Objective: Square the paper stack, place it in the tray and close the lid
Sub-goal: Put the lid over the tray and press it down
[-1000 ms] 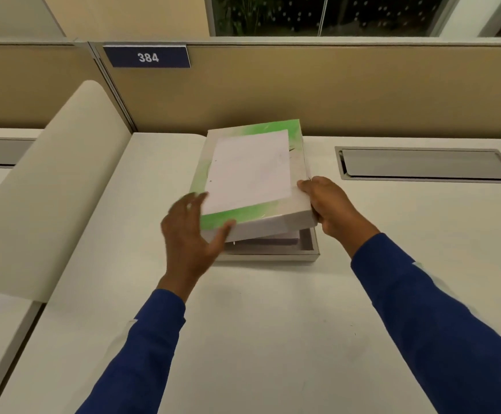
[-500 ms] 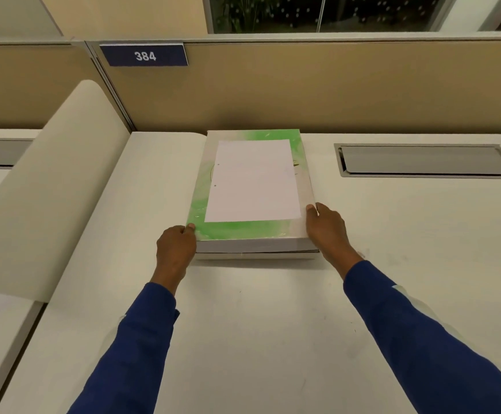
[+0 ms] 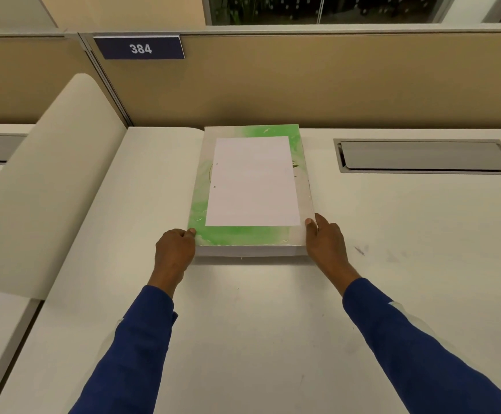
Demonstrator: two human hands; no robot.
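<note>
So the flat grey cardboard lid (image 3: 250,186) with green smudges and a white sheet stuck on top is sitting down level over the tray, dead centre on the off-white desk (image 3: 243,339), long side running toward 12 o'clock. Can't see the tray or the paper stack at all, the lid covers them.

Left hand (image 3: 175,253) is at the lid's 7 o'clock corner, fingers curled in and the thumb tip touching the corner edge. Right hand (image 3: 326,243) is at the 5 o'clock corner, fingers pressed flat along the side, thumb on the top edge. Both are in contact with it, not lifting.

Off at 2 o'clock there's a grey metal cable flap (image 3: 422,156) in the desk, and a navy "384" sign (image 3: 140,48) on the tan partition at 11.
</note>
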